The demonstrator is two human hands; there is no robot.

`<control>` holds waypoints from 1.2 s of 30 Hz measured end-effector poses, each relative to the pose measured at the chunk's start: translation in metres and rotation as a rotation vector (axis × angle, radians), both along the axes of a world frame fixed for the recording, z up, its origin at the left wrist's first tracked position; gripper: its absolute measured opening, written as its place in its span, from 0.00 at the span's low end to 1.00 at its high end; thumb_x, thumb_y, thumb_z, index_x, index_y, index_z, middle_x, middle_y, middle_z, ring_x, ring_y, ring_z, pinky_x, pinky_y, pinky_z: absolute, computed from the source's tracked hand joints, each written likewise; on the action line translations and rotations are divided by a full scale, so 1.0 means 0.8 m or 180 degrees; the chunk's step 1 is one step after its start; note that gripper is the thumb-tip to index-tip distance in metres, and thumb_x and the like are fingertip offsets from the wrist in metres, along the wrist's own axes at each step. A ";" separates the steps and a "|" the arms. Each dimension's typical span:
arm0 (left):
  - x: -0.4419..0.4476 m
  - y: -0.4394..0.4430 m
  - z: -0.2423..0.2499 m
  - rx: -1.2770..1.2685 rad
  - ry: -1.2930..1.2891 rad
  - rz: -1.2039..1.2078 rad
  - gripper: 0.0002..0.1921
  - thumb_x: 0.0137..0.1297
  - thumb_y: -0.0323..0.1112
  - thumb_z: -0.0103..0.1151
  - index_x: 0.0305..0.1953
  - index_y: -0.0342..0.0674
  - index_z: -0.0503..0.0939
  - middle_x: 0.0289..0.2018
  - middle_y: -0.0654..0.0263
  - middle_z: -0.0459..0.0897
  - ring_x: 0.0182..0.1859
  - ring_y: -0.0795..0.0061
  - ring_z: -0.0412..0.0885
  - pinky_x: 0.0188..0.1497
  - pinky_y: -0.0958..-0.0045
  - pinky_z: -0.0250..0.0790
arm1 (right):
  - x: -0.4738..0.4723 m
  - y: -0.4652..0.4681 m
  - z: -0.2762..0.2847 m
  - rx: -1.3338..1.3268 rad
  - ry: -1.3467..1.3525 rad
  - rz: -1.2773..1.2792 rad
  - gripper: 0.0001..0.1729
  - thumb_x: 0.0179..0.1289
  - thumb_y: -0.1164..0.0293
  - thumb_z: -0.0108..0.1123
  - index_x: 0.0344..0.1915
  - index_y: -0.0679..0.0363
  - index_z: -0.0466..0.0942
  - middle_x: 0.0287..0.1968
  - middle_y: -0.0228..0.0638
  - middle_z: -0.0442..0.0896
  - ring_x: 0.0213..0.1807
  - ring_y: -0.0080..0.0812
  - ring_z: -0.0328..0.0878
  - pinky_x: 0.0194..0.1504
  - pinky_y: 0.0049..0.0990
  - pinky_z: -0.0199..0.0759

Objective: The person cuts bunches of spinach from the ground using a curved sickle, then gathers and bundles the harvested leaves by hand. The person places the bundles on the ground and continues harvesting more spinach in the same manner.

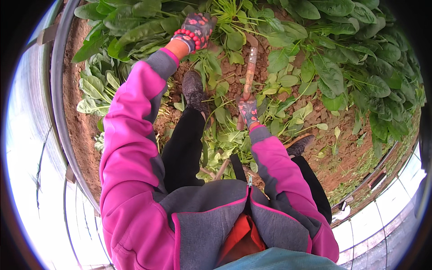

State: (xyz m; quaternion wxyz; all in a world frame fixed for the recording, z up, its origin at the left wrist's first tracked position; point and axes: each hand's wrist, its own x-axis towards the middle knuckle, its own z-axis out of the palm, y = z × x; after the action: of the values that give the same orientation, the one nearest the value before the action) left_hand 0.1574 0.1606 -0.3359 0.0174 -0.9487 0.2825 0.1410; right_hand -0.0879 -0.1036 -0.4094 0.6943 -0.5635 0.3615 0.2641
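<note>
My left hand [198,31], in a dark flowered glove with a red bead bracelet at the wrist, is curled at a leafy plant that looks like spinach [229,13]. Its fingers close on the stems, though their tips are hidden by the hand and leaves. In my right hand [248,109], gloved alike, is the wooden handle of a short hand tool [250,72]. The tool's rusty metal neck [251,41] bends to the left, and its working end is hidden under leaves beside the plant.
Tall spinach [364,57] stands at the right, with a heap of leaves [135,33] at the upper left. Loose leaves [222,141] cover soil between my shoes [195,89]. A grey pipe [57,84] and plastic sheeting [30,135] edge the left side.
</note>
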 end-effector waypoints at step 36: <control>0.018 0.012 0.058 0.1723 0.0971 0.0501 0.30 0.67 0.52 0.42 0.70 0.68 0.53 0.72 0.74 0.53 0.73 0.68 0.51 0.70 0.61 0.49 | -0.059 -0.097 0.108 -0.1461 -0.0294 0.0397 0.09 0.61 0.73 0.57 0.41 0.61 0.70 0.30 0.33 0.74 0.26 0.31 0.71 0.26 0.31 0.66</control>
State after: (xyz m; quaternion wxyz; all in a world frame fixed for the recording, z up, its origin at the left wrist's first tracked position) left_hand 0.1720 0.1703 -0.2896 0.2156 -0.8965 0.1599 0.3525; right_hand -0.1352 -0.1815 -0.3229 0.5462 -0.7392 0.3444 0.1914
